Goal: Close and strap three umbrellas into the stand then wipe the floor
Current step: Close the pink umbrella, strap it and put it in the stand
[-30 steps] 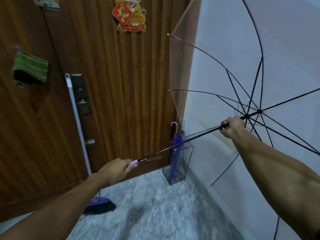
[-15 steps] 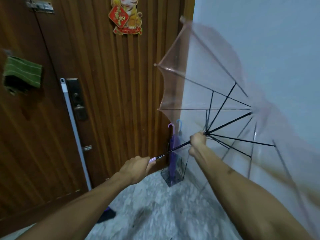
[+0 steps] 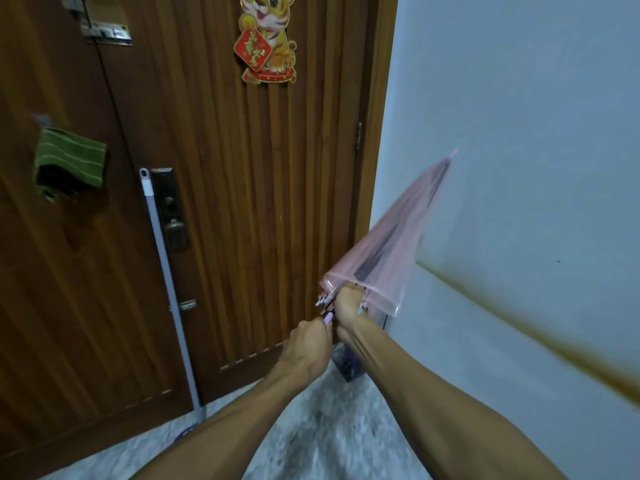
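Umbrella (image 3: 391, 244) folded shut, sheer pink canopy, dark ribs, tip raised

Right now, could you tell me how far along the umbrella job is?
The pink umbrella is folded shut; left hand grips its handle, right hand holds the canopy's edge. Strapping it, placing it in the mostly hidden stand, and wiping the floor remain.

The umbrella (image 3: 391, 244) canopy is thin see-through pink plastic, kinda glossy. The door (image 3: 242, 202) is dark ribbed wood with a slight sheen, with a dull metal lock plate (image 3: 169, 206). Green cloth (image 3: 69, 161) looks soft and woven, floor (image 3: 329, 427) looks like mottled grey stone, wall (image 3: 519, 116) matt paint.
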